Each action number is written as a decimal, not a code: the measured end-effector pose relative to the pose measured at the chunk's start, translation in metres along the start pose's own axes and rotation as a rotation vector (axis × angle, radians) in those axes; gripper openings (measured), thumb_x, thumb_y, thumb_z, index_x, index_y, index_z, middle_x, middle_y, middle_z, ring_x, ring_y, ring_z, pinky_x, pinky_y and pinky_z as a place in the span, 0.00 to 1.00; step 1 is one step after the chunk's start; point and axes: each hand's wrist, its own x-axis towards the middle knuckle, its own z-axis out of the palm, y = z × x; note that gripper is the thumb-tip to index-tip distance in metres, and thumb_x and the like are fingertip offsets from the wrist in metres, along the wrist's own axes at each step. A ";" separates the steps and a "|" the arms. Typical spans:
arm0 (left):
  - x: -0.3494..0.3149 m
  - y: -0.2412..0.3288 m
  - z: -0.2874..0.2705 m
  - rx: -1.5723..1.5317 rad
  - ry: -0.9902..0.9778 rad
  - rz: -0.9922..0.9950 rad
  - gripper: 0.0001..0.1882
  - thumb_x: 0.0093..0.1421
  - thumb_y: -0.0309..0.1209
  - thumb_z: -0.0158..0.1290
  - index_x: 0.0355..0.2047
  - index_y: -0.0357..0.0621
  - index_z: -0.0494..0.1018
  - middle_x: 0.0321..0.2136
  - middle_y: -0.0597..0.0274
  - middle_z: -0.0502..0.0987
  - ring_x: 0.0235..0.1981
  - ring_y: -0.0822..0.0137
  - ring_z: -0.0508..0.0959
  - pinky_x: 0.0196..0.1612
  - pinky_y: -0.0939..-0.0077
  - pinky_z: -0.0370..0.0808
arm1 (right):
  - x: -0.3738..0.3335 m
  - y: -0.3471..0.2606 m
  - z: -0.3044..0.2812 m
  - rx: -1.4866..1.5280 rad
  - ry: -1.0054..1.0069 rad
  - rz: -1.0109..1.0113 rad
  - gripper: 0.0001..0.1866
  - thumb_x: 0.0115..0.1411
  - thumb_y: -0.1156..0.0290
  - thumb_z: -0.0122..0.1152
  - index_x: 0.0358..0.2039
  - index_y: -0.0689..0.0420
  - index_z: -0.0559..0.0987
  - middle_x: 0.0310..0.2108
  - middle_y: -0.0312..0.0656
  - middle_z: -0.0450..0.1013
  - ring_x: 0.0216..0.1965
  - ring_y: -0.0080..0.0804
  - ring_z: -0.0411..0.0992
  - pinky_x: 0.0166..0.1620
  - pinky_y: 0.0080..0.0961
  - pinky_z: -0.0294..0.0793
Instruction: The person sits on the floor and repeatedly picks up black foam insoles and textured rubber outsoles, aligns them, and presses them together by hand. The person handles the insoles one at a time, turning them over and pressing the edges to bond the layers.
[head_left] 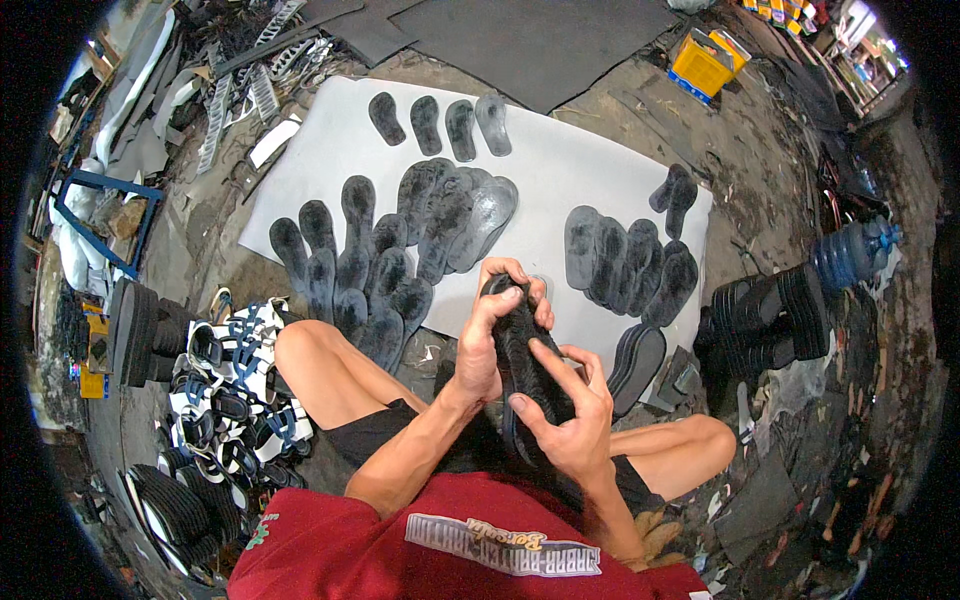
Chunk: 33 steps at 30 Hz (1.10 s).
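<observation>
In front of my body I hold a black shoe sole (522, 340) in both hands, its length running away from me. My left hand (482, 345) wraps its far end, the thumb on the near side and fingers curled over the tip. Lower down, my right hand (578, 412) grips the other edge, thumb and forefinger pressed on the dark upper face. The underside is hidden. Beyond my hands, dark insole-shaped pieces lie on a white sheet (560, 150): a row of them (460, 130) at the far edge, overlapping groups left (430, 215) and right (630, 260).
White and navy sandal straps (235, 385) are heaped to my left, with ribbed black soles (185, 510) nearer me. On the right stand stacked black sandals (770, 315) and a blue water jug (850, 255). Dark sheets (530, 45) and a yellow box (705, 65) lie farther off.
</observation>
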 end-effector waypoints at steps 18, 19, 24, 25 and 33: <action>-0.049 0.003 -0.015 -0.290 0.177 -0.684 0.33 0.75 0.55 0.48 0.63 0.37 0.68 0.70 0.37 0.68 0.70 0.40 0.70 0.71 0.35 0.69 | -0.006 0.110 -0.069 0.821 0.377 0.445 0.09 0.74 0.67 0.65 0.45 0.60 0.84 0.39 0.32 0.82 0.41 0.18 0.77 0.43 0.21 0.76; -0.052 -0.002 -0.012 -0.231 0.096 -0.808 0.35 0.75 0.53 0.48 0.69 0.36 0.66 0.71 0.36 0.67 0.71 0.37 0.71 0.70 0.34 0.71 | -0.004 0.105 -0.077 0.733 0.332 0.374 0.08 0.73 0.69 0.67 0.45 0.60 0.84 0.39 0.30 0.81 0.39 0.17 0.76 0.43 0.20 0.75; -0.051 -0.012 -0.011 -0.319 -0.238 -1.049 0.36 0.78 0.54 0.40 0.72 0.38 0.63 0.62 0.38 0.76 0.53 0.44 0.83 0.57 0.46 0.82 | -0.002 0.093 -0.112 0.472 0.108 0.215 0.05 0.70 0.74 0.70 0.41 0.63 0.86 0.36 0.29 0.80 0.39 0.14 0.73 0.44 0.17 0.72; -0.052 -0.017 -0.014 -0.227 -0.233 -1.060 0.37 0.78 0.57 0.39 0.71 0.38 0.65 0.60 0.39 0.78 0.50 0.48 0.84 0.54 0.51 0.83 | -0.001 0.089 -0.114 0.466 0.103 0.234 0.05 0.69 0.74 0.71 0.40 0.63 0.86 0.36 0.29 0.80 0.39 0.15 0.73 0.44 0.17 0.72; -0.075 -0.046 -0.030 -0.035 -0.147 -1.176 0.46 0.75 0.70 0.33 0.66 0.38 0.67 0.49 0.50 0.79 0.41 0.59 0.81 0.46 0.62 0.82 | -0.002 0.075 -0.109 0.238 0.305 0.120 0.07 0.63 0.76 0.77 0.39 0.64 0.89 0.33 0.36 0.80 0.36 0.22 0.74 0.41 0.22 0.73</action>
